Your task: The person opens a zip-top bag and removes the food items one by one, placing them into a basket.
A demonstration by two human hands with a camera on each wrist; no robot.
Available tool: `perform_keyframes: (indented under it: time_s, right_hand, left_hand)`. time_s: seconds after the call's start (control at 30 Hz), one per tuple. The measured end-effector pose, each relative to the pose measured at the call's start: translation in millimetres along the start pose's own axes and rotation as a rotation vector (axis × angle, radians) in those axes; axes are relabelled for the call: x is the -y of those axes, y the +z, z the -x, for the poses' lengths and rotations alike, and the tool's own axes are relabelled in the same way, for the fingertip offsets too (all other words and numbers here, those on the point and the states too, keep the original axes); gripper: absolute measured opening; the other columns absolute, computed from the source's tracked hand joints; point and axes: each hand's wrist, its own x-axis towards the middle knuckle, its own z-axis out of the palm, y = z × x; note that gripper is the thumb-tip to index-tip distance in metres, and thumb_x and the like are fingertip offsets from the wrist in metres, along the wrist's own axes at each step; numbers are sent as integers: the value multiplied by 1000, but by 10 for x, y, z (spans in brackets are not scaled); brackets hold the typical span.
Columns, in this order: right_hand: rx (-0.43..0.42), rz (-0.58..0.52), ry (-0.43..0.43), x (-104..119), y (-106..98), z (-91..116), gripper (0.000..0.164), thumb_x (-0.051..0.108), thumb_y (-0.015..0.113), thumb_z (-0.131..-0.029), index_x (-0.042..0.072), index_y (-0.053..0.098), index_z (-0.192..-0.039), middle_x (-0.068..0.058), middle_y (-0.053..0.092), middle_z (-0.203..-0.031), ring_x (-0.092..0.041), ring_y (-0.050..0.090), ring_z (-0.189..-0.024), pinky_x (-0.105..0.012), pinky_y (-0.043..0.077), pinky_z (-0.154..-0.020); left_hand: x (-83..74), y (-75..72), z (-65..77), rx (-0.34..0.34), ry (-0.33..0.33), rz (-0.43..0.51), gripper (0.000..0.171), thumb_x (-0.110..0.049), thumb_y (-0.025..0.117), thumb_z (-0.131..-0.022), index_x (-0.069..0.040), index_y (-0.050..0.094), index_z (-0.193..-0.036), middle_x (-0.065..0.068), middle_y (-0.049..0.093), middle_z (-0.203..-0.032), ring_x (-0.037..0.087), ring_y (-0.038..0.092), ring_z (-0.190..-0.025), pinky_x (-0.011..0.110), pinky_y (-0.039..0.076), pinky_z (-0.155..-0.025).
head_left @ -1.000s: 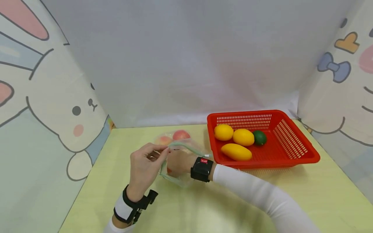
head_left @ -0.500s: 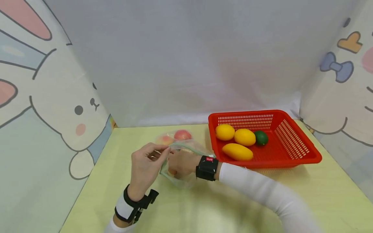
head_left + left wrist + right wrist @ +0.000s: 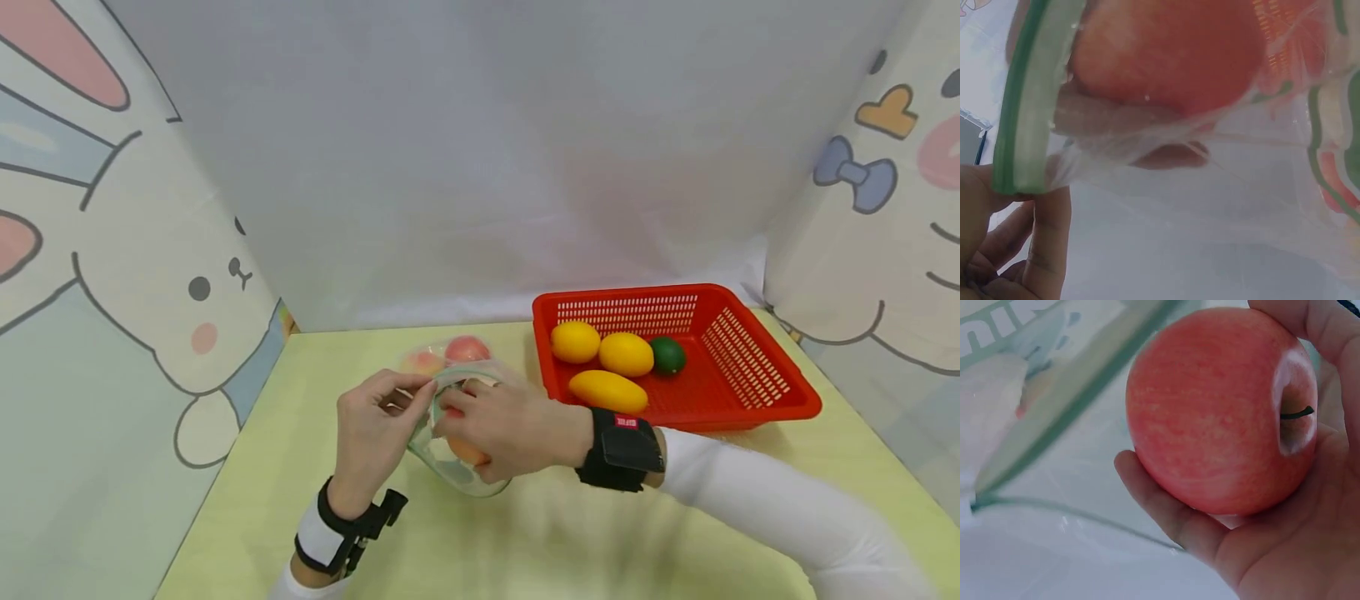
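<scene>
My left hand (image 3: 378, 429) pinches the green-edged rim of a clear zip bag (image 3: 457, 482) between thumb and fingers. In the right wrist view, a red apple (image 3: 1210, 419) with a dark stem lies in the grip of my right hand (image 3: 1297, 525), at the bag's mouth. The left wrist view shows this apple (image 3: 1166, 56) through the plastic, fingers beneath it. At the bag's far end, a red round fruit (image 3: 467, 348) and a yellowish-pink one (image 3: 423, 362) show through plastic. My right hand covers part of the bag's mouth in the head view.
A red plastic basket (image 3: 750, 408) stands to the right of the bag. It holds several fruits: yellow lemons (image 3: 626, 355), a yellow mango-shaped fruit (image 3: 607, 391) and a dark green fruit (image 3: 667, 356). A pale wall (image 3: 480, 167) rises behind the yellow table (image 3: 247, 467).
My right hand, earlier deep in the bag, has drawn back to the right, with the apple now showing at the mouth. The left hand keeps its pinch on the rim.
</scene>
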Motion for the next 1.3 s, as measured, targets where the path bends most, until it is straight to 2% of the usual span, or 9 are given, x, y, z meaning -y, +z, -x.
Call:
perform_keyframes:
  time_s: [0.1, 0.2, 0.37, 0.43, 0.57, 0.7, 0.83, 1.0, 1.3]
  right_hand:
    - [-9, -61, -27, -3, -93, 147, 56, 44, 84, -87, 27, 63, -135, 0, 61, -138, -20, 60, -116, -33, 53, -97]
    - [1, -184, -50, -44, -162, 295, 59, 40, 86, -86, 23, 61, -136, -1, 60, -138, -18, 58, -117, -27, 57, -93]
    - [38, -345, 66, -192, -253, 585, 70, 36, 87, -84, 19, 54, -144, 2, 59, -139, -15, 57, -117, -27, 60, -92]
    - [20, -375, 124, -294, -267, 704, 69, 35, 87, -85, 17, 53, -143, 3, 60, -134, -13, 58, -114, -29, 60, -93]
    - [-63, -379, 219, -548, -236, 920, 62, 32, 87, -83, 17, 54, -134, 6, 60, -122, -10, 59, -105, -26, 60, -87]
    - [-107, -403, 329, -865, -159, 1132, 58, 27, 89, -81, 17, 57, -127, 2, 57, -122, -12, 61, -101, -23, 61, -80]
    - [-79, -418, 464, -1218, -28, 1355, 58, 28, 91, -80, 15, 60, -127, -4, 58, -125, -18, 62, -102, -29, 63, -79]
    - [-10, -376, 601, -1664, 144, 1620, 61, 32, 90, -77, 10, 64, -127, -6, 66, -118, -20, 62, -97, -34, 61, -77]
    - [33, -355, 685, -2321, 492, 2005, 60, 21, 87, -78, -2, 65, -129, -20, 63, -112, -29, 57, -97, -33, 56, -71]
  left_hand:
    - [7, 4, 1, 0, 4, 0, 6, -4, 85, -87, -8, 83, -91, 5, 78, -80, 6, 69, -62, 14, 57, -58]
    - [6, 5, 0, -1, 14, -7, 6, -4, 86, -87, -8, 83, -90, 5, 78, -80, 6, 69, -62, 14, 57, -58]
    - [11, 2, -7, 1, 21, -22, 6, -3, 85, -87, -8, 83, -90, 5, 78, -79, 6, 68, -62, 13, 56, -58]
    - [17, 1, -15, -2, 29, -31, 7, -2, 85, -87, -7, 83, -90, 6, 78, -79, 6, 68, -62, 13, 56, -58]
    - [20, -11, -33, -14, 42, -43, 8, 0, 85, -86, -6, 83, -89, 6, 78, -79, 7, 68, -62, 13, 55, -57]
    - [9, -20, -33, -12, 35, -40, 7, -1, 85, -86, -7, 83, -90, 6, 78, -79, 7, 68, -62, 13, 55, -58]
    - [2, -21, -14, -4, 21, -27, 7, -2, 85, -86, -7, 83, -90, 5, 78, -80, 5, 68, -63, 13, 56, -57]
    - [1, -17, 0, 1, 21, -18, 8, -1, 85, -86, -8, 83, -90, 4, 77, -78, 5, 68, -63, 13, 56, -57]
    - [-19, -24, 12, 20, 21, -19, 9, -1, 85, -86, -8, 83, -91, 4, 78, -80, 5, 68, -63, 14, 57, -58]
